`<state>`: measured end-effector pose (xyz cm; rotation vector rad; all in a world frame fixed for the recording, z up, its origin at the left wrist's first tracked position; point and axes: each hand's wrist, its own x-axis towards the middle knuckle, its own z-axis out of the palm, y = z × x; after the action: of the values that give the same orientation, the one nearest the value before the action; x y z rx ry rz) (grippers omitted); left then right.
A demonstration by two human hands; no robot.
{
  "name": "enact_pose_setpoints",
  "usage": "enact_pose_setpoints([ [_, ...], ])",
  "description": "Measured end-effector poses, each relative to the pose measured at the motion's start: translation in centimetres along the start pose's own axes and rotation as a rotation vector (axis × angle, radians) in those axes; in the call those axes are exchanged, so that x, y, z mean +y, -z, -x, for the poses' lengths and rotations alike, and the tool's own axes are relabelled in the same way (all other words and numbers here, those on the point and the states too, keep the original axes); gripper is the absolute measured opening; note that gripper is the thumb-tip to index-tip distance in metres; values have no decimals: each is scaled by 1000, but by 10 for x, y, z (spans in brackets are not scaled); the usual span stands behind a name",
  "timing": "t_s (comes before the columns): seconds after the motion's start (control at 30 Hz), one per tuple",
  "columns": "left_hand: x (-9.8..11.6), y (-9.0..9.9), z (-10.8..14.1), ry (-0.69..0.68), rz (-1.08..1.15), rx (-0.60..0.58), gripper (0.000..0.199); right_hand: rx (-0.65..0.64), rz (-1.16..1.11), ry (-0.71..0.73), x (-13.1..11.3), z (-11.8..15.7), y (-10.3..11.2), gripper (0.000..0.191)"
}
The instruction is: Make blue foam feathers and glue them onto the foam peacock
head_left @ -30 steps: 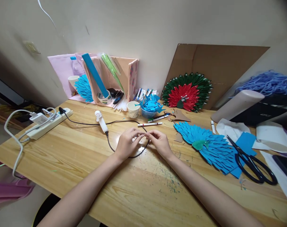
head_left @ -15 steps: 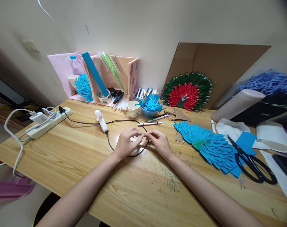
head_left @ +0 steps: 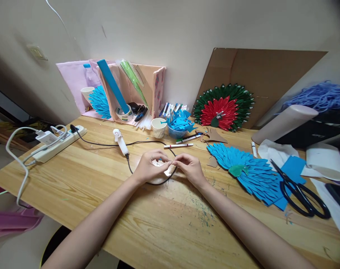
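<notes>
Both hands meet at the middle of the wooden table [head_left: 125, 220]. My left hand [head_left: 151, 166] is pinched, its thumb and index fingertips touching those of my right hand [head_left: 189, 169], which is pinched too. Whatever sits between the fingertips is too small to make out. Below the fingers lies a small whitish item [head_left: 169, 170], partly hidden by my left hand, inside a loop of black cable [head_left: 166, 182]. To the left rests a white glue gun [head_left: 121, 144]. A marker with a red band [head_left: 178, 146] lies just beyond the fingers.
Behind are a paper cup [head_left: 158, 128] and a bowl of blue pieces [head_left: 178, 130]. On the right lie a blue feathered craft [head_left: 248, 173] and black scissors [head_left: 300, 194]. A power strip [head_left: 59, 145] is at left; a red-green craft [head_left: 223, 108] leans on cardboard [head_left: 279, 78].
The view has shifted very slightly. Both hands remain together at the same place, with their fingertips still touching.
</notes>
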<state>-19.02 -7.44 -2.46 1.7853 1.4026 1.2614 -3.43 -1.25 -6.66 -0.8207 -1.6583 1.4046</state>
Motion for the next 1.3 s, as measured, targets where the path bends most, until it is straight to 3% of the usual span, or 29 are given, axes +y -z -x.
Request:
enact_pose_setpoints([
  [0.23, 2, -3, -1, 36, 49, 34, 10, 22, 20, 53, -2, 1, 0, 17],
  [0.6, -7, -6, -1, 48, 133, -11, 15, 40, -3, 93, -1, 1, 1, 16],
  [1.03, 0, -12, 1, 8, 87, 56, 12, 26, 43, 137, 1, 1, 2, 15],
  [1.3, -7, -12, 1, -17, 73, 138, 12, 87, 42, 85, 3, -1, 3, 20],
])
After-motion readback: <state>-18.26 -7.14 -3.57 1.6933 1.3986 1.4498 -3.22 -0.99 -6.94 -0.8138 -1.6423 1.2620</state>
